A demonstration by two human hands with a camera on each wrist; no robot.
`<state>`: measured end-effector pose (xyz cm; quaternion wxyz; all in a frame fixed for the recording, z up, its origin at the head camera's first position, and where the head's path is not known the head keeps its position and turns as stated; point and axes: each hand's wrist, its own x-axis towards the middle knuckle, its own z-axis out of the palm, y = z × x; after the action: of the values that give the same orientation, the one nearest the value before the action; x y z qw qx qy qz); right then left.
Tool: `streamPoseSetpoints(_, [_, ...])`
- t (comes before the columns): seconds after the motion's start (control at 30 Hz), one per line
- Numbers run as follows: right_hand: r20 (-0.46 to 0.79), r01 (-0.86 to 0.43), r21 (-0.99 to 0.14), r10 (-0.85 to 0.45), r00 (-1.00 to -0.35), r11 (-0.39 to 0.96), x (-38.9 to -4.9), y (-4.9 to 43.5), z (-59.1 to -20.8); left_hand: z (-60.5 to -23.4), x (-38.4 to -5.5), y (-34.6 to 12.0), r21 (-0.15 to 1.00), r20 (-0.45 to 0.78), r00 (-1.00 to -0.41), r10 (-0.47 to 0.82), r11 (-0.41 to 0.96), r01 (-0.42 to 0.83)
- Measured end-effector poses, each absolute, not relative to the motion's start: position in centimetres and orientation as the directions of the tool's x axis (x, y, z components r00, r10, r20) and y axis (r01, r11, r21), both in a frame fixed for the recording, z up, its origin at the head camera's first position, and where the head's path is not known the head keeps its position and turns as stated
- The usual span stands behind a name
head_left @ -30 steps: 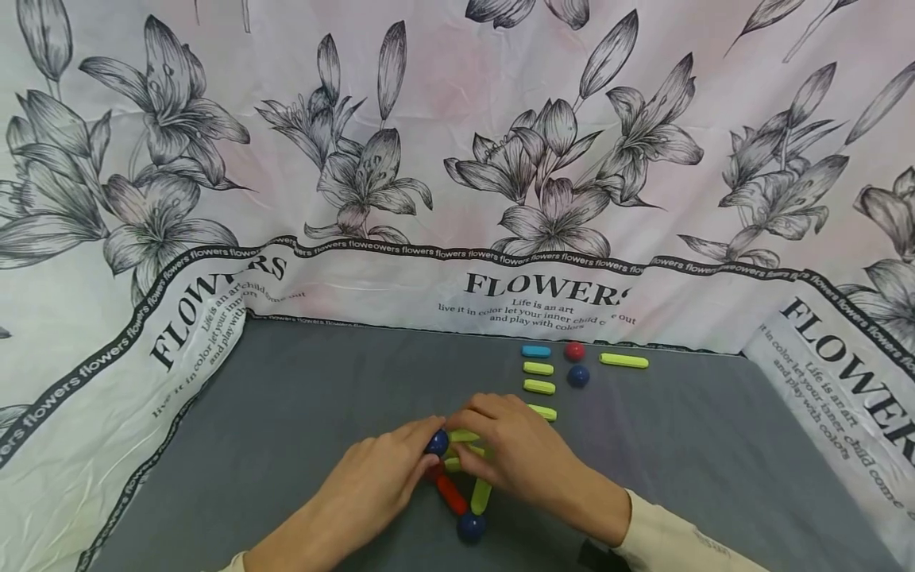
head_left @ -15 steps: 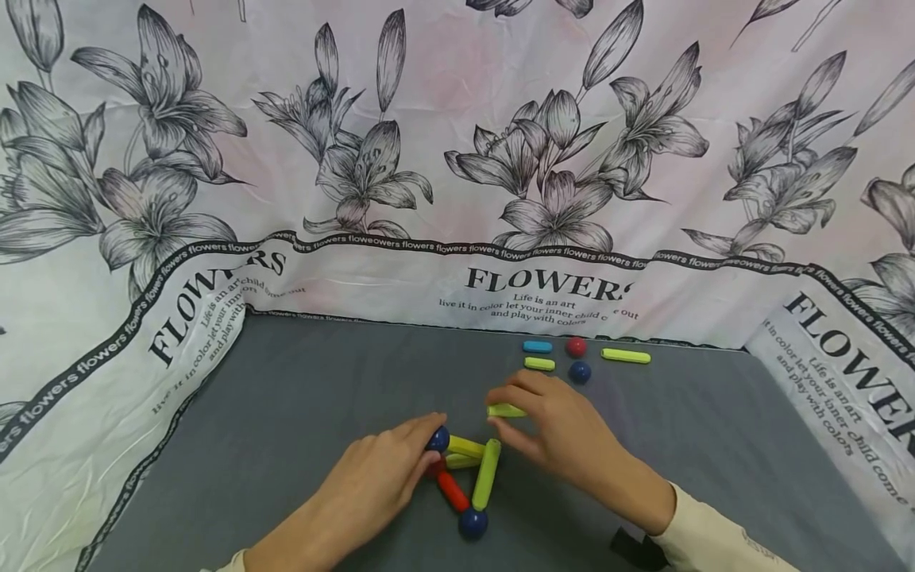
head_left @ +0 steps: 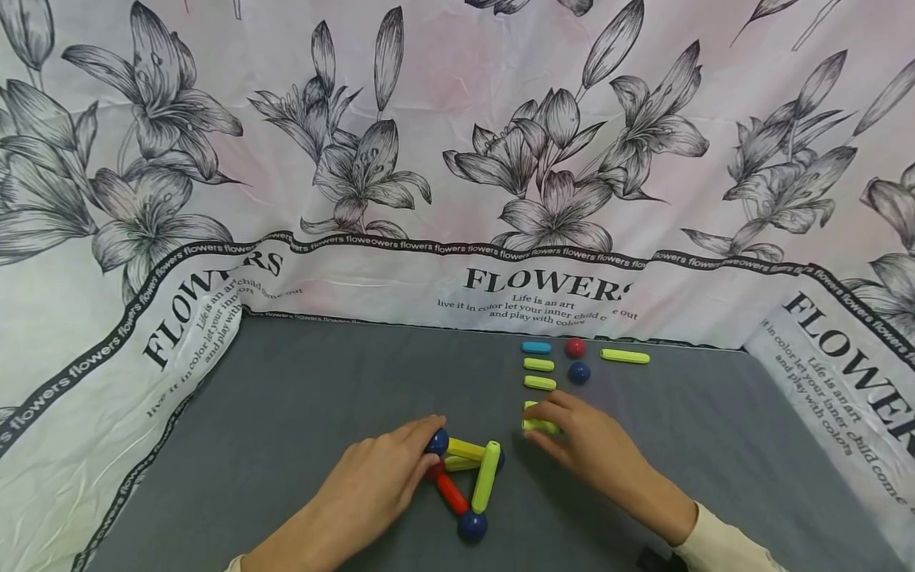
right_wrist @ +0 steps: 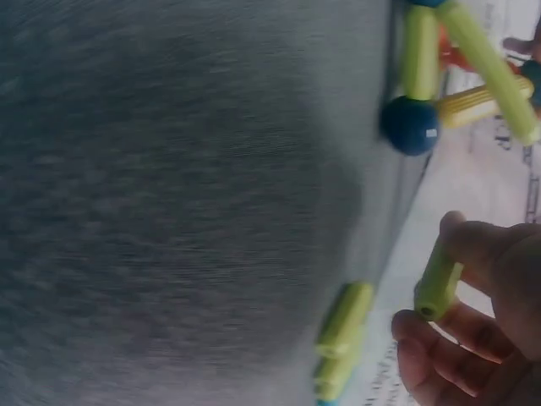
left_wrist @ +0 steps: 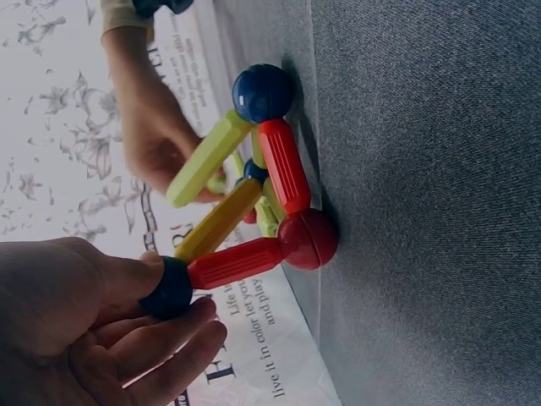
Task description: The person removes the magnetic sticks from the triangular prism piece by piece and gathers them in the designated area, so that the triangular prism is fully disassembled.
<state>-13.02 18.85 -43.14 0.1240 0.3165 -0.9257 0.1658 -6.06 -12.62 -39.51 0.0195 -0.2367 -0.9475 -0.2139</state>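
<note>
My left hand (head_left: pixel 372 479) pinches a dark blue ball (left_wrist: pixel 172 290) at the raised corner of a magnetic ball-and-stick frame. From that ball run a yellow stick (left_wrist: pixel 221 218) and a red stick (left_wrist: pixel 237 261); the red one meets a red ball (left_wrist: pixel 308 240) on the table. Another red stick (head_left: pixel 452 493) joins it to a near blue ball (head_left: pixel 472 526). A long lime stick (head_left: pixel 486 477) rises from this ball, its upper end unattached. To the right, my right hand (head_left: pixel 604 453) holds a short lime stick (right_wrist: pixel 439 283) between thumb and fingers, apart from the frame.
Behind my right hand, short lime sticks (head_left: pixel 539 382) and a blue stick (head_left: pixel 536 347) form a column on the grey table (head_left: pixel 322 373). A loose red ball (head_left: pixel 575 347), blue ball (head_left: pixel 579 372) and longer lime stick (head_left: pixel 625 357) lie farther right. Flowered cloth (head_left: pixel 357 286) borders the table.
My right hand has drawn away from the frame to the right with the short lime stick, down toward the column of sticks. My left hand has kept its grip on the blue ball.
</note>
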Motion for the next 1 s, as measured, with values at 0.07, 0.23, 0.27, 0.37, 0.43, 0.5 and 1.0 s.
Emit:
streamPoseSetpoints(0.07, [0.302, -0.608, -0.237, -0.538, -0.787, 0.757, -13.2, 19.2, -43.9, -39.5, -6.1, -12.6, 0.395, 0.144, -0.886, 0.441, 0.796, 0.46])
streamPoseSetpoints(0.23, [0.248, -0.586, -0.209, -0.537, -0.806, 0.783, -13.5, 19.4, -45.5, -39.3, -6.0, -12.6, 0.39, 0.15, -0.883, 0.445, 0.794, 0.466])
streamPoseSetpoints(0.27, [0.241, -0.587, -0.201, -0.541, -0.806, 0.784, -13.6, 19.3, -45.7, -39.3, -6.0, -12.6, 0.391, 0.14, -0.885, 0.444, 0.796, 0.462])
streamPoseSetpoints(0.37, [0.228, -0.592, -0.181, -0.552, -0.802, 0.785, -13.8, 19.1, -46.0, -39.4, -6.0, -12.7, 0.397, 0.122, -0.888, 0.444, 0.798, 0.454])
streamPoseSetpoints(0.43, [0.229, -0.591, -0.173, -0.552, -0.802, 0.788, -13.9, 19.1, -46.1, -39.4, -6.0, -12.6, 0.403, 0.12, -0.888, 0.444, 0.796, 0.453])
streamPoseSetpoints(0.5, [0.231, -0.588, -0.168, -0.549, -0.803, 0.791, -14.0, 19.1, -46.0, -39.4, -6.0, -12.6, 0.405, 0.121, -0.888, 0.444, 0.795, 0.453])
streamPoseSetpoints(1.0, [0.224, -0.587, -0.144, -0.551, -0.803, 0.797, -14.7, 19.5, -45.9, -39.4, -6.0, -12.6, 0.399, 0.142, -0.887, 0.44, 0.794, 0.458])
